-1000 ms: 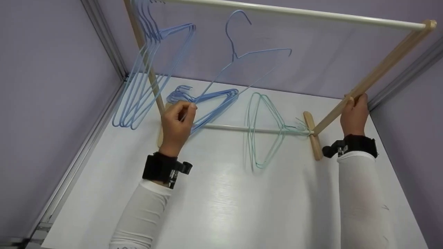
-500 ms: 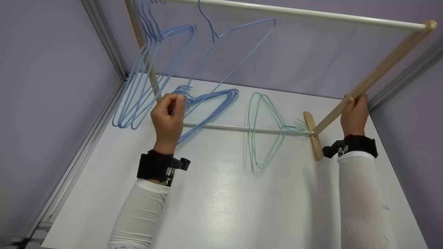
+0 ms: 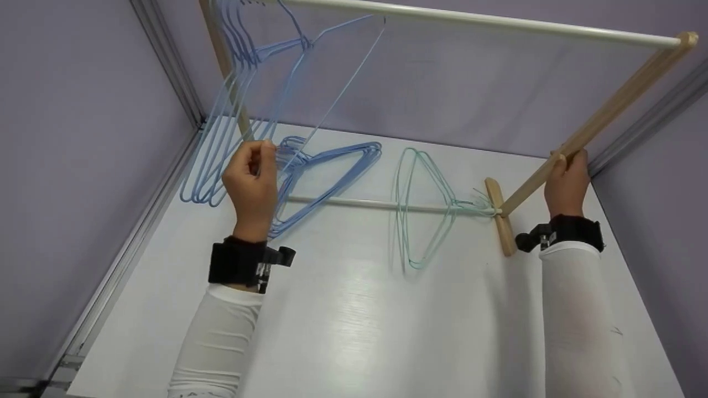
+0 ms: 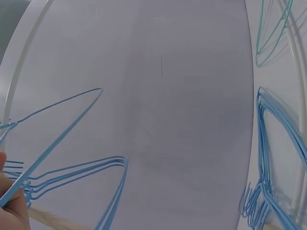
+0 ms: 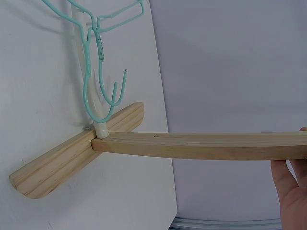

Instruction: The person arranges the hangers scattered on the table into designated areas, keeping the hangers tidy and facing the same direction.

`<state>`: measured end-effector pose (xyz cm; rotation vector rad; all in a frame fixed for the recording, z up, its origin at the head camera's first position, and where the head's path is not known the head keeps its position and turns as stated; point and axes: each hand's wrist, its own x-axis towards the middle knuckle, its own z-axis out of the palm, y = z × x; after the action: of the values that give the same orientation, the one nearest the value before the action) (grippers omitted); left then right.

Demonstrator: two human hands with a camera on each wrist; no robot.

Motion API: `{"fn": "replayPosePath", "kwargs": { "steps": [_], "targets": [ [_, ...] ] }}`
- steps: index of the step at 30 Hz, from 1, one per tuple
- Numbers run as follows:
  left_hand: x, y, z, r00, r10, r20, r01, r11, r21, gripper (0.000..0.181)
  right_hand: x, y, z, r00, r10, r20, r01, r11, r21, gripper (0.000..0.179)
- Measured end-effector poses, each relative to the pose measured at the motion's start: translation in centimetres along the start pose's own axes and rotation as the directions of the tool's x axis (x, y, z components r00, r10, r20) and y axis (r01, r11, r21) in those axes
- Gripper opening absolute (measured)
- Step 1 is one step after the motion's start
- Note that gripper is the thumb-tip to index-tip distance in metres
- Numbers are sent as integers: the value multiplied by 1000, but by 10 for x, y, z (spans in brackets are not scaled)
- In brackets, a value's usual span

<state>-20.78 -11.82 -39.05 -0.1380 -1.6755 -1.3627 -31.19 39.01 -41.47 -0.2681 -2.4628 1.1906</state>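
Observation:
My left hand pinches the lower part of a blue wire clothes hanger between thumb and fingers. That hanger stands tilted below the white top rail of a rack, its hook at the rail and its tip cut off by the view. Just left of it, several blue hangers hang close together. My right hand grips the rack's right wooden post, and its fingers show at the post's edge in the right wrist view.
A stack of blue hangers lies over the lower rail on the left. Several mint-green hangers rest near the right wooden foot. Pale purple walls enclose the white table.
My left hand has carried the blue hanger left and up, bringing its hook to the top rail beside the hanging ones. The right hand has stayed on the post.

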Motion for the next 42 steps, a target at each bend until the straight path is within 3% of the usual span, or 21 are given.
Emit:
{"fn": "replayPosePath", "kwargs": {
  "steps": [6, 19, 42],
  "targets": [
    [4, -4, -5, 999, -24, -24, 25, 998, 54, 21, 0, 0, 0, 1000, 1, 2, -1, 1000, -1, 43],
    [9, -10, -17, 1000, -9, -30, 13, 993, 120, 21, 0, 0, -1, 1000, 9, 19, -9, 1000, 27, 44],
    [8, -29, -42, 994, -101, -33, 105, 978, 180, 24, -1, -2, 1, 1000, -8, -19, 8, 1000, 2, 41]
  ]
}}
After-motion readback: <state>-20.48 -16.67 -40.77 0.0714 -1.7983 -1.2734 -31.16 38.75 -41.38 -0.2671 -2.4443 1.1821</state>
